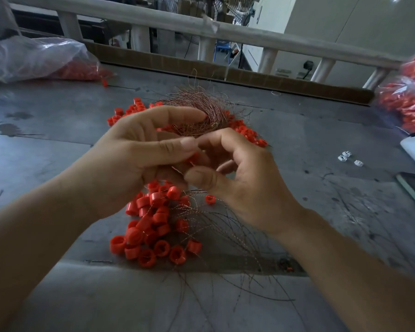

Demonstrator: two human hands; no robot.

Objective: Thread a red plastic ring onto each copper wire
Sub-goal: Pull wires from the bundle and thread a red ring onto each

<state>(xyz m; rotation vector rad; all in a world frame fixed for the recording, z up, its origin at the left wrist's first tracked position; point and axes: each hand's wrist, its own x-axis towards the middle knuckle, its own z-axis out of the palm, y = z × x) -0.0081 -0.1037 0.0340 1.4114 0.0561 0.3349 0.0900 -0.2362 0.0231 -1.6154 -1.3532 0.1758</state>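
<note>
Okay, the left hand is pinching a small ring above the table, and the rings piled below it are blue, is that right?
Not quite. In the head view the left hand is pinching a small ring above the table, as you say, but the rings piled below it are red, not blue.

Pinched red ring point(192, 159) mostly finger-hidden
</note>
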